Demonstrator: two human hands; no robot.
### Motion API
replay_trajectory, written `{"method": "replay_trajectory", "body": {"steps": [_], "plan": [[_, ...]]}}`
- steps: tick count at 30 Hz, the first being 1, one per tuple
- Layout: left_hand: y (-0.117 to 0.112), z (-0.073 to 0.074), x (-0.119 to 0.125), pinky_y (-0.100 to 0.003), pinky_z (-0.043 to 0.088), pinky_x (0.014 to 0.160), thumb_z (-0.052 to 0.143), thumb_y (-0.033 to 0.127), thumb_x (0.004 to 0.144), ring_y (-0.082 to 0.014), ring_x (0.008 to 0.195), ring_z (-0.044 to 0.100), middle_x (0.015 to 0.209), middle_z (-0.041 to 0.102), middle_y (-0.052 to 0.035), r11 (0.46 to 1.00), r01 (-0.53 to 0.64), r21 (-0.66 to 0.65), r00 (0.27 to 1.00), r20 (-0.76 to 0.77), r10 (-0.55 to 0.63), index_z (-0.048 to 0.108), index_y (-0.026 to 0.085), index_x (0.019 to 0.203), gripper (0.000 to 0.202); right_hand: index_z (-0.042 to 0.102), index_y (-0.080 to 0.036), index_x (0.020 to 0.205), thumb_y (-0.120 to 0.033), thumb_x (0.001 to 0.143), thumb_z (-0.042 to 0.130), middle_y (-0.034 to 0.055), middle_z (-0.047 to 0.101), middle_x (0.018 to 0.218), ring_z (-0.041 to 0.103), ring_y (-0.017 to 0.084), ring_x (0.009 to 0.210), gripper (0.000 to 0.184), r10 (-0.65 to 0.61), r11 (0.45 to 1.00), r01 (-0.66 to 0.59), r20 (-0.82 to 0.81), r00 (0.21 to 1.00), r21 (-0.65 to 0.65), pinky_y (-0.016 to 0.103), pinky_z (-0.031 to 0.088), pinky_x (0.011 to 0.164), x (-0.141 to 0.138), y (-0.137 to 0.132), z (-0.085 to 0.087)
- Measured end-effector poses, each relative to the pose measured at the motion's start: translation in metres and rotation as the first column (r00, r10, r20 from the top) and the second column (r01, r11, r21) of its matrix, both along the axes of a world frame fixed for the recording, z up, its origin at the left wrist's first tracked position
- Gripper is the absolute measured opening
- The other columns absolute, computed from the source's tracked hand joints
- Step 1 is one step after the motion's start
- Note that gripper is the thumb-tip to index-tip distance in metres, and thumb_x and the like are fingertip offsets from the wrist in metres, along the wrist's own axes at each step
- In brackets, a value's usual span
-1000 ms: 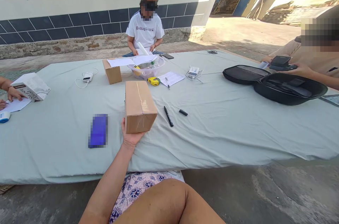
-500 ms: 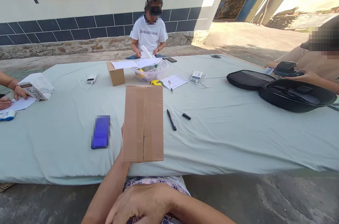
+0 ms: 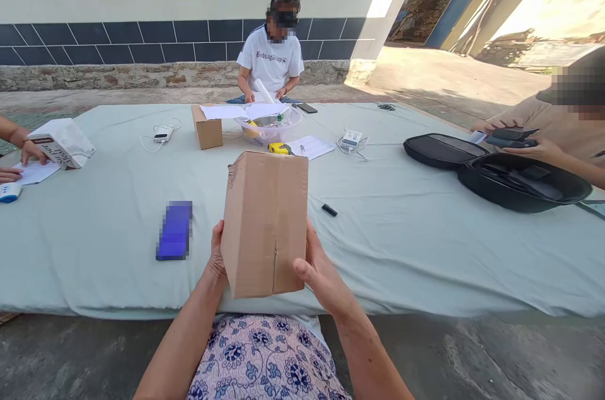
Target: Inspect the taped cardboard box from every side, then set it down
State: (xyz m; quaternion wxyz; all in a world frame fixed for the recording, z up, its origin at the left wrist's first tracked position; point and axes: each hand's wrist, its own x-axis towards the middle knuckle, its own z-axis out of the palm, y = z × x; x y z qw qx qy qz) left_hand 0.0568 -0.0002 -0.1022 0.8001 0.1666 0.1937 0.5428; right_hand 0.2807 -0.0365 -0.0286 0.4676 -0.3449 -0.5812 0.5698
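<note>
A brown cardboard box (image 3: 267,223) is held between my two hands at the near edge of the table, its taped, seamed face toward me. My left hand (image 3: 218,250) grips its left side, with most of the fingers hidden behind the box. On the right side, my right hand (image 3: 320,268) holds the box with the thumb on the near face. A black pen cap (image 3: 329,210) lies to the right of the box. To the left rests a phone (image 3: 174,231) with a blurred blue screen.
Further back are a small cardboard box (image 3: 208,133), a clear plastic basin (image 3: 271,132), a yellow tape measure (image 3: 280,148) and paper (image 3: 312,147). An open black case (image 3: 524,182) lies at right. People sit across the table and at both sides.
My right hand has risen from my lap to the box's right side. The box has turned, showing its left face, and now covers the marker pen.
</note>
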Motion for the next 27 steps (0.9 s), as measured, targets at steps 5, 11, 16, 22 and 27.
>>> {"method": "replay_trajectory", "body": {"steps": [5, 11, 16, 22, 27], "plan": [[0.004, 0.023, -0.012, -0.043, 0.050, 0.109, 0.077, 0.058, 0.080, -0.0335, 0.131, 0.062, 0.131, 0.074, -0.0091, 0.974, -0.191, 0.120, 0.895, -0.387, 0.223, 0.069, 0.021, 0.129, 0.062, 0.024, -0.027, 0.165, -0.070, 0.085, 0.070, 0.0140, 0.051, 0.159, 0.053, 0.034, 0.144, 0.101, -0.163, 0.985, 0.161, -0.035, 0.986, -0.054, 0.053, 0.046, 0.119, -0.019, 0.001, -0.015], [-0.013, 0.061, -0.003, -0.044, 0.043, 0.116, 0.062, 0.061, 0.093, -0.0312, 0.144, 0.051, 0.156, 0.056, -0.0088, 0.871, -0.222, 0.439, 0.419, -0.764, 0.492, 0.053, 0.028, 0.151, 0.067, 0.015, -0.030, 0.167, -0.057, 0.088, 0.072, 0.0100, 0.037, 0.170, 0.043, 0.031, 0.153, 0.101, -0.242, 0.970, 0.239, 0.129, 0.962, 0.041, 0.049, 0.044, 0.122, -0.027, 0.000, -0.027], [-0.036, 0.087, 0.007, -0.044, 0.044, 0.116, 0.050, 0.063, 0.099, -0.0307, 0.144, 0.050, 0.154, 0.056, -0.0102, 0.842, -0.152, 0.517, 0.385, -0.754, 0.532, 0.058, 0.025, 0.145, 0.060, 0.018, -0.031, 0.167, -0.047, 0.090, 0.072, 0.0096, 0.035, 0.171, 0.045, 0.030, 0.152, 0.096, -0.287, 0.956, 0.271, 0.170, 0.943, 0.111, 0.047, 0.045, 0.121, -0.033, -0.003, -0.033], [-0.049, 0.099, 0.019, -0.045, 0.046, 0.112, 0.078, 0.049, 0.083, -0.0332, 0.137, 0.054, 0.153, 0.054, -0.0116, 0.823, -0.158, 0.546, 0.264, -0.780, 0.568, 0.045, 0.027, 0.152, 0.080, 0.021, -0.030, 0.166, -0.049, 0.089, 0.073, 0.0121, 0.040, 0.168, 0.048, 0.032, 0.149, 0.095, -0.371, 0.914, 0.326, 0.172, 0.913, 0.242, 0.053, 0.041, 0.123, -0.040, -0.008, -0.047], [-0.049, 0.100, 0.027, -0.045, 0.047, 0.110, 0.075, 0.039, 0.085, -0.0315, 0.132, 0.058, 0.143, 0.062, -0.0099, 0.819, -0.241, 0.520, 0.243, -0.785, 0.570, 0.049, 0.026, 0.148, 0.069, 0.021, -0.031, 0.165, -0.045, 0.092, 0.071, 0.0118, 0.036, 0.170, 0.046, 0.031, 0.151, 0.090, -0.340, 0.917, 0.289, 0.156, 0.927, 0.276, 0.053, 0.042, 0.123, -0.044, -0.011, -0.048]]}}
